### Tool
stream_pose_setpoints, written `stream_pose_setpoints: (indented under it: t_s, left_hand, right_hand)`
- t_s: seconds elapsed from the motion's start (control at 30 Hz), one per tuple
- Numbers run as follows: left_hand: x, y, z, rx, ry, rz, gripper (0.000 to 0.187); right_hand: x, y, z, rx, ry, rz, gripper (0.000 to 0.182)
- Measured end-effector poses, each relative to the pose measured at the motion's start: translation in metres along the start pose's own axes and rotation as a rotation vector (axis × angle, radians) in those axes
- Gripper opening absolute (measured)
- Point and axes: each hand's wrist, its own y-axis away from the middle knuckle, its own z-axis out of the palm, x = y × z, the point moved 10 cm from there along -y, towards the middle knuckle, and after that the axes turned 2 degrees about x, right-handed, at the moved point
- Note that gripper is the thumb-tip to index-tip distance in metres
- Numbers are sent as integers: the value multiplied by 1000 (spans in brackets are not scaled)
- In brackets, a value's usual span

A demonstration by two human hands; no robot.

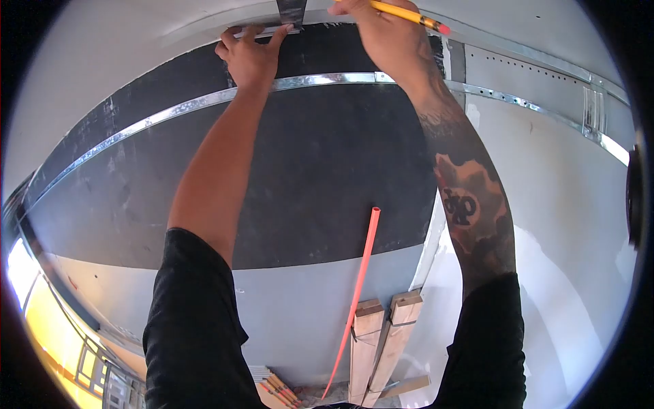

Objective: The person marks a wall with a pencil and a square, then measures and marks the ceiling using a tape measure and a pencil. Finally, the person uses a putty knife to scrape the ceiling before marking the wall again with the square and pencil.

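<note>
My left hand (251, 60) reaches up to the top of the dark wall panel (334, 170), its thumb and fingers holding a thin, pale shiny strip (272, 35) against the upper edge. What kind of piece the strip is, I cannot make out. Just right of my left thumb, a dark tapered piece (291, 11) runs up out of view. My right hand (392, 41) is closed around a yellow pencil (402, 13), its pink eraser end pointing right. The pencil's writing end is hidden by the fingers and the frame's edge.
A galvanized metal rail (320, 80) crosses the panel below my hands and continues right over the pale wall (545, 177). Below, an orange tube (361, 279) leans beside bundled wooden boards (368, 341). Several red-and-tan sticks (281, 387) lie at the bottom.
</note>
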Motion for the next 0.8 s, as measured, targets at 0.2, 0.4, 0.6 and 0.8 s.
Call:
stream_pose_setpoints:
  t_s: [0.2, 0.4, 0.6, 0.8]
  left_hand:
    - [1, 1, 1, -3, -15, 1, 62]
    - [1, -1, 0, 29, -35, 30, 58]
    - [8, -1, -3, 102, -110, 137, 60]
    - [2, -1, -1, 40, -46, 34, 60]
  right_hand:
    - [12, -8, 16, 13, 165, -122, 16]
    - [23, -13, 20, 12, 121, -174, 18]
    - [33, -14, 21, -96, 210, -64, 21]
    - [33, -15, 22, -105, 163, -78, 25]
